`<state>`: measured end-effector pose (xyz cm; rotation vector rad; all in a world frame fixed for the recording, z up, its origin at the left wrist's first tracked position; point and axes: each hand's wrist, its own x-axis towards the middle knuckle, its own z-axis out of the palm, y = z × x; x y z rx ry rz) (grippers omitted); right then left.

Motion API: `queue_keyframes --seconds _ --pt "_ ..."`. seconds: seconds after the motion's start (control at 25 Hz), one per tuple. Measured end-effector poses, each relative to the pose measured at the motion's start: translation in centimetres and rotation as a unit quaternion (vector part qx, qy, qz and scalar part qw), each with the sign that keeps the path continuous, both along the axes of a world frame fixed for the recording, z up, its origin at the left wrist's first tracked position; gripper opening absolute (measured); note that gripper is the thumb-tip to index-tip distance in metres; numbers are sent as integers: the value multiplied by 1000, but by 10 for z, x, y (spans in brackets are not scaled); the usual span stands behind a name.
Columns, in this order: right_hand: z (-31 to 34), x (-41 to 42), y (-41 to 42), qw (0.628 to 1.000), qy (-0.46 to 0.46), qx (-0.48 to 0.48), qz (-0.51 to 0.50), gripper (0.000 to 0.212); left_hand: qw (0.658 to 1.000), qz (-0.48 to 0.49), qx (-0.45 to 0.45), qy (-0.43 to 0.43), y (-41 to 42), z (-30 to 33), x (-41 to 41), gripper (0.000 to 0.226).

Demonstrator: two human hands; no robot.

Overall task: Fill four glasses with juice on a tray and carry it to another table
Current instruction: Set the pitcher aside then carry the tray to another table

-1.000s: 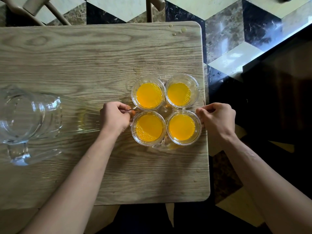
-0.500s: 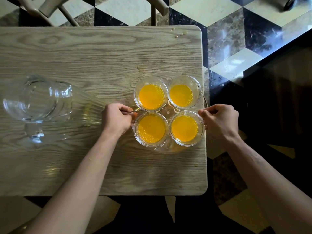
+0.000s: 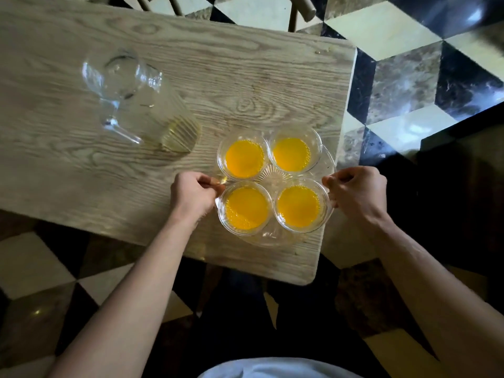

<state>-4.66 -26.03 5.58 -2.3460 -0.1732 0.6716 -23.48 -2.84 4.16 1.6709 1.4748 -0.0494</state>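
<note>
Juice fills all four glasses (image 3: 246, 210) now, and they sit packed together on the clear tray (image 3: 275, 237) at the desk's (image 3: 81, 173) five o'clock corner. Left hand (image 3: 192, 196) is curled onto the tray's rim at nine o'clock, fingers and thumb pinching it; right hand (image 3: 357, 193) does the same at three o'clock, right out over the desk's edge. Whether the tray has left the wood yet, I can't say from here. An empty jug (image 3: 131, 105) stands off at ten o'clock, well apart, so nothing blocks the way. To my eye the pouring is done and the lift is on. The trick here: raise both sides together, keep the tray dead level, and move off slowly, because those glasses are touching and could knock each other or slop juice over the patterned floor (image 3: 409, 77).
</note>
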Motion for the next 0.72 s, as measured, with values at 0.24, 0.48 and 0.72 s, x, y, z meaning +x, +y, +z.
queue_keyframes --seconds 0.24,0.48,0.72 --pt "9 -14 10 994 -1 -19 105 13 991 134 -19 -20 -38 10 -57 26" --pt "15 -40 39 982 -2 -41 184 14 976 215 -34 -33 -58 23 -116 23" --pt "32 -92 83 960 -13 -23 277 15 946 319 -33 -46 -66 49 -175 16"
